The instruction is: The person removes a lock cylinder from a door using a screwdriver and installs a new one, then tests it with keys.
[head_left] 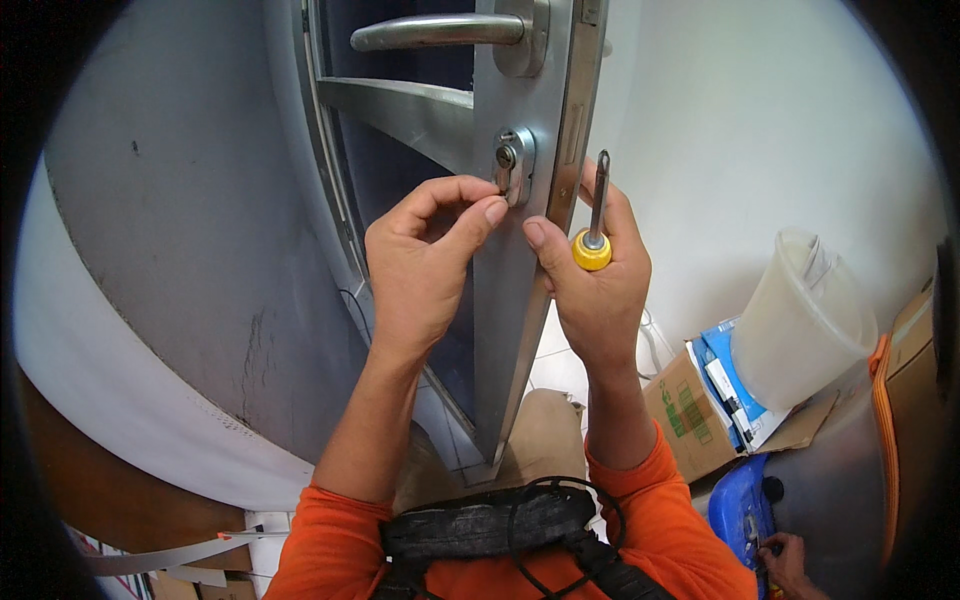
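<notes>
A metal door (pixel 500 330) stands on edge in front of me, with a lock cylinder (pixel 506 157) set in an oval plate (pixel 526 172) below the lever handle (pixel 440 32). At the lower end of that plate, my left hand (pixel 420 250) pinches thumb and index finger together; whatever lies between the fingertips is too small to make out. My right hand (pixel 600 290) is closed around a screwdriver (pixel 592 250) with a yellow handle, its shaft pointing up. The right thumb rests by the door's front face, while the fingers reach behind its edge.
At the right, a translucent bin (pixel 800 320) stands on papers and a cardboard box (pixel 685 415). Another person's hand (pixel 785 560) is beside a blue plastic object (pixel 742 510) at lower right. A grey wall panel (pixel 200 220) curves along the left.
</notes>
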`<state>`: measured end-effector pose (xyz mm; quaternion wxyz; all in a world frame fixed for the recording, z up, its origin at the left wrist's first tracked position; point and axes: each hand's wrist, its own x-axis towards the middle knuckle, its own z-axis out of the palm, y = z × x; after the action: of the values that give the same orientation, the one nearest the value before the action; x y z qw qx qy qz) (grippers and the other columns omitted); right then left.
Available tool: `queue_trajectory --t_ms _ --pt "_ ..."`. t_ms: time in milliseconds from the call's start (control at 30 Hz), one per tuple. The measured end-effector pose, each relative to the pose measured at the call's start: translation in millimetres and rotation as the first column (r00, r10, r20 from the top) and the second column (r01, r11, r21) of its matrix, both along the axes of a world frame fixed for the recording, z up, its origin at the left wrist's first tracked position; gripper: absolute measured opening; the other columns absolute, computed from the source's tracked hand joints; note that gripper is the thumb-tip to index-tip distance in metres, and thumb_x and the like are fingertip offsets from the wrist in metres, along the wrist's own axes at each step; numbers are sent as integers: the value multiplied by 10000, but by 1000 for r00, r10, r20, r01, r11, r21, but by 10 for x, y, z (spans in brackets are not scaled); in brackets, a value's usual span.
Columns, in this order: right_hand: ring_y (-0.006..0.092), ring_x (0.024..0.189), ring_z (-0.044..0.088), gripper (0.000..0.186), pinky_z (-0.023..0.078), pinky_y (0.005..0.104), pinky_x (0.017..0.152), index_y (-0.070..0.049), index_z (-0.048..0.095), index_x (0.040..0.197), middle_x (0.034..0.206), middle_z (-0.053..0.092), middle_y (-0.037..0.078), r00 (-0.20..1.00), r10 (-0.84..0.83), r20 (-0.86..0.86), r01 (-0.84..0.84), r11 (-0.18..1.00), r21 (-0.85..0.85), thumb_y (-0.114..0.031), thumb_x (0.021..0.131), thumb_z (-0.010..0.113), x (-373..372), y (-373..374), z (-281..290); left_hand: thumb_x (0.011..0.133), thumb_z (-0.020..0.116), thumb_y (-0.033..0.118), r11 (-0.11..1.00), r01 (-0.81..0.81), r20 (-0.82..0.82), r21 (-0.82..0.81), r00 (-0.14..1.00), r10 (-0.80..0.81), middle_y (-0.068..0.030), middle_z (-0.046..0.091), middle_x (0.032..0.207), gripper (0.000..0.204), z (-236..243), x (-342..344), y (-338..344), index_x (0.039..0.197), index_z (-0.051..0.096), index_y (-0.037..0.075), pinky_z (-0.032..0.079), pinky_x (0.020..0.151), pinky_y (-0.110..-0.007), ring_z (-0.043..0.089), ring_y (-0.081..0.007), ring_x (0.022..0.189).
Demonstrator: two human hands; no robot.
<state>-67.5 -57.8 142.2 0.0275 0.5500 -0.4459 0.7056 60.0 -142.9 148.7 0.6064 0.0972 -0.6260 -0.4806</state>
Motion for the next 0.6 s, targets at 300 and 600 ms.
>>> queue_trajectory --t_ms 300,600 --pt "125 779 663 486 509 192 660 76 473 1361 1263 614 191 981 31 191 20 966 -259 -74 939 665 126 130 -92 875 758 14 977 -68 -28 -204 998 63 -78 703 1043 285 -63 3 -32 1151 688 -2 537 841 -251 667 -123 946" --pt "313 1074 618 416 487 413 938 11 648 1214 1158 655 148 918 -57 -392 -100 923 -370 -276 920 712 250 217 -118 929 726 383 889 457 165 -5 878 -450 -99 646 1118 459 -489 527 202 1149 646 -12 518 851 -285 628 -156 1010"
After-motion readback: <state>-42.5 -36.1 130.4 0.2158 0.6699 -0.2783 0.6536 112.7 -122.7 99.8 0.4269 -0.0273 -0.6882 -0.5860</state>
